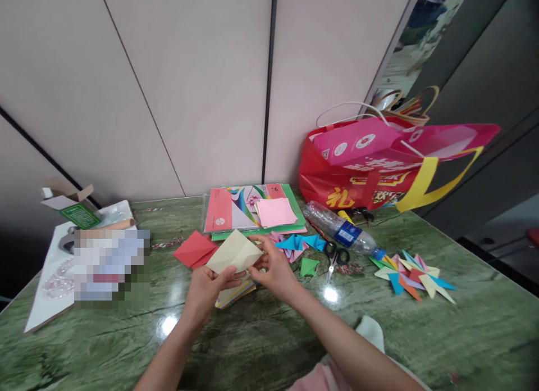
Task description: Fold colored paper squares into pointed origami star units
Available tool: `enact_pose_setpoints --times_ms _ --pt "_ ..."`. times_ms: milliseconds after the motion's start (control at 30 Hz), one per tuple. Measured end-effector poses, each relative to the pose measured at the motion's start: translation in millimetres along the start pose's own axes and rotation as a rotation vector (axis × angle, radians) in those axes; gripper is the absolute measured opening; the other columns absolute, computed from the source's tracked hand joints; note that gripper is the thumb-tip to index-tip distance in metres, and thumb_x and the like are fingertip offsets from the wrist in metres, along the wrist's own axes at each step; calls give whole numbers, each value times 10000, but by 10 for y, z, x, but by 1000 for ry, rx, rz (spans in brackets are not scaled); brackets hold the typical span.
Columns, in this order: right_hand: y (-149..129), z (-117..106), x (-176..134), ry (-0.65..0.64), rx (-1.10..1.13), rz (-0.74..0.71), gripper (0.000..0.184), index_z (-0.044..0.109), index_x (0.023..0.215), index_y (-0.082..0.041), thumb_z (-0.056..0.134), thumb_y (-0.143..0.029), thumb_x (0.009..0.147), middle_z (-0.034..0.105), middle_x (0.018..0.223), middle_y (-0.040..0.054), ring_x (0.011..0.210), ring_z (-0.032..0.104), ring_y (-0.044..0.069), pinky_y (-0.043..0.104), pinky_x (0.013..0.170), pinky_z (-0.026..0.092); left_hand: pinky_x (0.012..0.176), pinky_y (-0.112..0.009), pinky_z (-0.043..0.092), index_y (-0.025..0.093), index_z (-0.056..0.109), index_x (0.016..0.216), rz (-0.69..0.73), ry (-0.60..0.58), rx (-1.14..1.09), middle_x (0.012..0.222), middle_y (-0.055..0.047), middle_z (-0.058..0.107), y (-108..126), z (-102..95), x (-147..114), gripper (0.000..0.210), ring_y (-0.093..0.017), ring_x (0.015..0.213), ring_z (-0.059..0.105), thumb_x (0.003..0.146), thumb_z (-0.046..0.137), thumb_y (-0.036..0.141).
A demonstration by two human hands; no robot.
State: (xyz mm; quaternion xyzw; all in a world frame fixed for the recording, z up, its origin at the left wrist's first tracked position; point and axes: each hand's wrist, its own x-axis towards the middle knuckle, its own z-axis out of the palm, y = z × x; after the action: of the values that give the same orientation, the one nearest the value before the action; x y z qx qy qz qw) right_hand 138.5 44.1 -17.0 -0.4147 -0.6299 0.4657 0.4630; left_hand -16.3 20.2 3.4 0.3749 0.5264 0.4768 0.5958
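Observation:
A pale yellow sheet of paper [234, 251] with crease lines is held up between both hands. My left hand [210, 290] pinches its lower left edge, thumb on top. At its right corner, my right hand [272, 267] grips it with thumb and fingers. Beneath the hands lies a stack of coloured paper [236, 294], partly covered. A creased red paper [196, 249] rests just left of the held sheet. To the right are blue folded pieces [301, 242] and a small green folded piece [309, 266].
Black-handled scissors [334, 256] and a plastic bottle [343, 231] lie to the right. Beyond them are folded paper stars [412, 273] and a red bag [357, 177]. Paper packs with pink squares [275, 211] sit at the back. An opened green box [78, 211] stands far left.

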Motion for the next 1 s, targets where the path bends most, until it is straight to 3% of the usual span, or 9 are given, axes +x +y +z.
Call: enact_pose_setpoints --times_ms 200,367,500,667,833,1000 --pt "137 -118 89 142 -58 -40 455 436 1086 -208 513 -77 657 558 835 8 633 574 97 222 571 488 668 -339 563 49 667 710 -1 27 141 703 -138 728 64 -138 27 326 -271 686 688 583 728 343" --pt "67 -119 87 238 -65 -95 208 516 983 -182 494 -178 777 613 853 46 782 596 140 271 700 493 553 -284 548 75 642 808 -172 -183 312 675 -108 728 60 -137 -7 359 -241 644 687 556 728 316" --pt "-82 -49 0 71 -67 -166 227 570 994 -181 546 -270 787 658 899 55 797 618 150 285 734 494 487 -247 515 89 622 777 -271 -342 419 667 -98 720 37 -78 -70 297 -206 572 675 566 707 279" --pt "-124 -7 -61 -117 -161 -205 200 631 904 -181 624 -267 724 682 838 40 763 627 155 277 711 492 497 -242 499 97 644 743 -232 -373 460 649 -82 706 57 -59 -93 255 -188 559 662 597 684 303" --pt "-55 -15 -32 -98 -216 -141 223 622 934 -199 566 -160 721 669 868 33 785 615 156 291 723 488 521 -238 483 118 651 659 -125 -264 319 598 -44 688 96 -71 -45 271 -170 549 634 557 719 359" --pt "-13 -1 -5 -33 -116 35 211 565 900 -180 535 -147 694 622 838 23 627 585 112 199 501 451 529 -219 460 129 641 692 -50 -26 147 543 -14 664 66 -100 15 276 -132 509 594 550 732 347"
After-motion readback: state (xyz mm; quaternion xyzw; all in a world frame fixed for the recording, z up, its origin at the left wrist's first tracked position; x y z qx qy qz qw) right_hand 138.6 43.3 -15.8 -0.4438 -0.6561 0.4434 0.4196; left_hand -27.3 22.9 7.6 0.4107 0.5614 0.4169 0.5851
